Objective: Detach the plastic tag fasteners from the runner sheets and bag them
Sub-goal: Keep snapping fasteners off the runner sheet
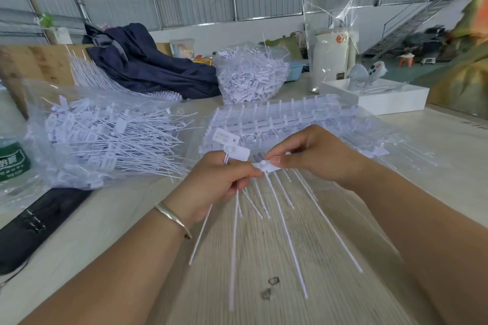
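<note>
Two small dark scraps lie nearest me on the pale wooden table. Above them my left hand is curled around a bundle of detached tag fasteners — their long tails fan down toward me. My right hand pinches one tag head between thumb and fingers, touching my left fingertips. Just beyond lie stacked runner sheets; a clear bag of loose fasteners sits to the left.

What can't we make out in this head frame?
- Head view: bottle label cut off by left edge.
- Left hand hides how many fasteners it holds.
- Two small bits on table: blurred, unidentifiable.
- Right hand fingers cover the tag they pinch.
</note>
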The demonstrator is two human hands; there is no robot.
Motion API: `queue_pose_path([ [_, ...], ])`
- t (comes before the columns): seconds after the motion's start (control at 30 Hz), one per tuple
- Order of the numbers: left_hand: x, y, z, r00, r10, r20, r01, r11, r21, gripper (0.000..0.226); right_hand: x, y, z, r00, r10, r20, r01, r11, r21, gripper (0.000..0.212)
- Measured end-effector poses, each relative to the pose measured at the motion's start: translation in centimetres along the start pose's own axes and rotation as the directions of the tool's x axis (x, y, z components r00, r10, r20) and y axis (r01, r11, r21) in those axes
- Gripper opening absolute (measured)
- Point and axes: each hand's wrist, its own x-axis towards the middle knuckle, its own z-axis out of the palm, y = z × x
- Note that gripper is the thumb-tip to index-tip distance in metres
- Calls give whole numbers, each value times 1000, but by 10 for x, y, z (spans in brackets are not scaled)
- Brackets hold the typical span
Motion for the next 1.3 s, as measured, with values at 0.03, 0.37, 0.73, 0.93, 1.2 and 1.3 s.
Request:
queue_pose_path([
  [0.03,1,0,-1,1000,20,4,-20,999,35,37,-1,0,-1,999,21,36,-21,1000,2,14],
  [0.37,9,-6,18,985,130,-114,-56,862,503,36,7,3,11,986,162,41,-142,941,-307,10],
  [0.73,15,-5,20,950,222,-220,-37,779,626,41,11,2,14,992,125,-21,-125,940,-316,8],
  [0.93,14,-6,25,918,313,-245,-59,716,696,38,10,-4,10,989,143,-21,-144,960,-241,9],
  [1.2,15,-7,-8,938,82,-338,33,947,320,29,3,-7,-6,996,93,19,-91,994,-63,6],
  [1.3,15,-2,6,981,-74,-179,65,996,-56,23,7,-2,2,996,79,-45,-84,990,-116,13],
])
